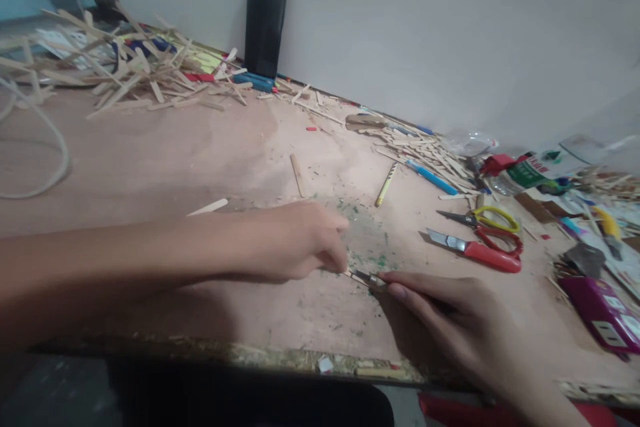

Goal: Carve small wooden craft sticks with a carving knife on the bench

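My left hand (310, 240) is closed near the middle of the board. Its fingers pinch a thin wooden stick (361, 282), and most of the stick is hidden by the hand. My right hand (460, 320) comes in from the lower right. Between its thumb and fingers is a small metal blade (369, 277), its tip lying against the stick. Green specks and shavings are scattered around the fingertips. Beyond my left hand lies a single popsicle stick (297, 175), and another popsicle stick (209, 206) shows behind the forearm.
Right of centre lie scissors (495, 219), a red utility knife (473, 252), a blue pen (433, 177) and a yellow pencil (386, 185). A phone (266, 23) leans on the wall by heaped sticks (135, 73). A plastic bottle (545, 167) and purple case (603, 313) sit far right.
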{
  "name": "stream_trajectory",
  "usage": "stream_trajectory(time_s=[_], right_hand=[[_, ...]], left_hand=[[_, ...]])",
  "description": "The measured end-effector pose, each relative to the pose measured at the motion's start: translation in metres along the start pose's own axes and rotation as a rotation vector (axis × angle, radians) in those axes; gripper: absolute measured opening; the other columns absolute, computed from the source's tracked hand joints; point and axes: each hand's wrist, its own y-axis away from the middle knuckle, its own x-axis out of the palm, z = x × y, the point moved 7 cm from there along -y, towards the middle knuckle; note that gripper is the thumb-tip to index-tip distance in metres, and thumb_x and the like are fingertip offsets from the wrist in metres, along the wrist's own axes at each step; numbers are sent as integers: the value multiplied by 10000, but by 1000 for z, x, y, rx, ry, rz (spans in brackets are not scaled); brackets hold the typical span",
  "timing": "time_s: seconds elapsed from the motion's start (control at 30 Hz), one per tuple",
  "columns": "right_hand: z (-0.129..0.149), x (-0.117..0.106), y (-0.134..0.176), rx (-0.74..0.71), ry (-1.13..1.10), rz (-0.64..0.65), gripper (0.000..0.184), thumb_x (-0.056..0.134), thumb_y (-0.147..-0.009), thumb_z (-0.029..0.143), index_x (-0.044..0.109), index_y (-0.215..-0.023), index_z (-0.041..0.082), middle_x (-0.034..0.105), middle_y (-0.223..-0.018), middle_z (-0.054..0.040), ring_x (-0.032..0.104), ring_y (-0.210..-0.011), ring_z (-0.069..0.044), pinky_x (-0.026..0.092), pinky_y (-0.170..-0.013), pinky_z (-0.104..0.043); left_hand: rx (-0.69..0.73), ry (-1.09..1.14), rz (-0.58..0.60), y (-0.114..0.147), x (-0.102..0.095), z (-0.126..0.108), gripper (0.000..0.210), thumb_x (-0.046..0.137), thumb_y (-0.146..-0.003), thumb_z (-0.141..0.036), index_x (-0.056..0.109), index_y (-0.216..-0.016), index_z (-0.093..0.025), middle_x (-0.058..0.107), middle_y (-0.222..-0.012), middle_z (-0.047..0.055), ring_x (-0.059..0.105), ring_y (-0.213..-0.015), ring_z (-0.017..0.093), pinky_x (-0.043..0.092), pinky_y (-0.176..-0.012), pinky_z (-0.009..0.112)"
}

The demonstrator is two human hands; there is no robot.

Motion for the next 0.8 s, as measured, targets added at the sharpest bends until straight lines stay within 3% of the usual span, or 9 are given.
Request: stream_trajectory(time_s=[0.13, 0.33, 0.57, 0.7, 0.8], right_hand=[[1, -3, -1, 30, -1, 19, 361, 661, -1212, 375, 1011, -1152, 313, 970, -989, -39, 936, -746, -270, 732, -627, -279], [6, -10, -6, 35, 77, 16, 337, 702, -1186, 435, 1023, -1118, 359, 954, -900, -38, 888, -639, -279, 678, -531, -302], [11, -9, -12, 25, 83, 66, 397, 631, -1221, 397, 1015, -1132, 348, 927, -813, 12, 845, -590, -219, 639, -524, -257], [7, -11, -10, 5, 129, 30, 356, 706, -1194, 463, 1010, -1062, 334, 951, -880, -39, 878, -642, -262, 663, -533, -291], [7, -8, -7, -49, 119, -16, 379, 654, -1204, 414, 1005, -1097, 319, 969, -979, -82, 926, -739, -293, 718, -599, -320]], left_hand=[[7, -21, 6, 0, 0, -2, 371, 675, -999, 49, 939, -977, -211, 574, -845, 0, 548, -730, 147, 405, -704, 305], [33, -59, 15, 0, -2, -7, 371, 630, -930, 95, 829, -812, -195, 505, -813, -1, 510, -711, 156, 362, -656, 320], [44, -84, 22, -2, 1, -8, 360, 651, -910, 104, 779, -749, -192, 471, -800, -4, 454, -691, 159, 318, -636, 338], [39, -72, 13, -2, 1, -7, 360, 646, -935, 91, 836, -808, -187, 497, -810, -1, 476, -692, 152, 329, -632, 329], [29, -54, 0, -1, -1, -6, 373, 648, -961, 66, 903, -926, -203, 537, -819, 1, 533, -711, 153, 372, -646, 308]])
